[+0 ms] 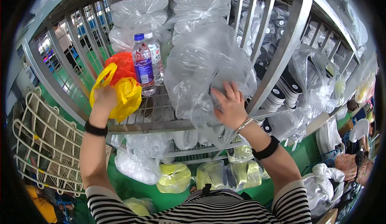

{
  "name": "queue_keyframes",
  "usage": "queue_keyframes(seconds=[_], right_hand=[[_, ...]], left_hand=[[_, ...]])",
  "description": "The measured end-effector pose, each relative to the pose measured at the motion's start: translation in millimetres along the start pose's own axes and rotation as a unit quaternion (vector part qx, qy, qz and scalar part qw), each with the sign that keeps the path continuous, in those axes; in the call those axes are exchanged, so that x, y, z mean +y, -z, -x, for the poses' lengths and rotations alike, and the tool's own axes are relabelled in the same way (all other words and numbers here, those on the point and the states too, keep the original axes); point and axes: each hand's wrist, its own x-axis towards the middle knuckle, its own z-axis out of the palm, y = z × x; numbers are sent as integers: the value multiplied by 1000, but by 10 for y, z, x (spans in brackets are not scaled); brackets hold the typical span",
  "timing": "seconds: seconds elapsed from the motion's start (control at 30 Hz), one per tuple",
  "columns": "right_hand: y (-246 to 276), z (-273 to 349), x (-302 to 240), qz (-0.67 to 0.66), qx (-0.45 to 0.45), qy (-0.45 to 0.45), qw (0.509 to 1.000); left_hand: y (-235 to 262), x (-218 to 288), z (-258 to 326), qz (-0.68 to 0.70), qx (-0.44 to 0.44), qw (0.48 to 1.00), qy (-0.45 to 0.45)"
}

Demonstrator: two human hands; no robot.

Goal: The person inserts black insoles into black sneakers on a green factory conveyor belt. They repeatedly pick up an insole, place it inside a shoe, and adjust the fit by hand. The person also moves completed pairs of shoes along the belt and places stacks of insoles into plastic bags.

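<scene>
My left hand (105, 98) is closed on a yellow plastic bag (128, 99), whose handle loops up past my knuckles; the hand is slightly blurred. Right behind it sits a red plastic bag (121, 68). My right hand (232, 105) lies with fingers spread on a large clear plastic bag (197, 71) on the rack shelf, and a grey shape shows through the film under the fingers. Between the two hands stand a water bottle with a blue cap and purple label (143, 65) and a second bottle with a white cap (155, 57).
Metal bars (281, 47) frame the rack. Wrapped stacks (138, 7) stand at the back, and stacked dark insoles (287, 87) lie to the right. Yellowish bundles (173, 177) sit low in front of me. White wire racks (44, 143) are at the left; people and white bags (323, 183) at the right.
</scene>
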Motion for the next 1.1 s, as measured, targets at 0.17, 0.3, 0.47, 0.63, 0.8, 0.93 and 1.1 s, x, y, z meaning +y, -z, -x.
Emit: queue_keyframes(seconds=[0.17, 0.3, 0.47, 0.63, 0.8, 0.93, 1.1], right_hand=[[-17, -4, 149, -90, 86, -12, 992], [-112, 20, 240, -240, 123, -93, 958], [-98, 115, 332, -333, -6, -193, 923], [-87, 6, 406, -413, 7, -204, 888], [-377, -328, 762, -536, -27, -353, 767], [-115, -328, 375, -696, -40, -379, 608], [137, -121, 226, -743, -10, -337, 578]], left_hand=[[758, 822, 697, 417, 253, 829, -276], [795, 1759, 560, 512, 193, 730, -411], [544, 2096, -86, 445, 36, 866, -225], [176, 1893, -605, 397, -112, 887, -206], [322, 2398, -398, 742, -153, 625, -188], [300, 2425, -491, 781, -270, 547, -139], [560, 2257, -9, 823, -347, 437, -108]])
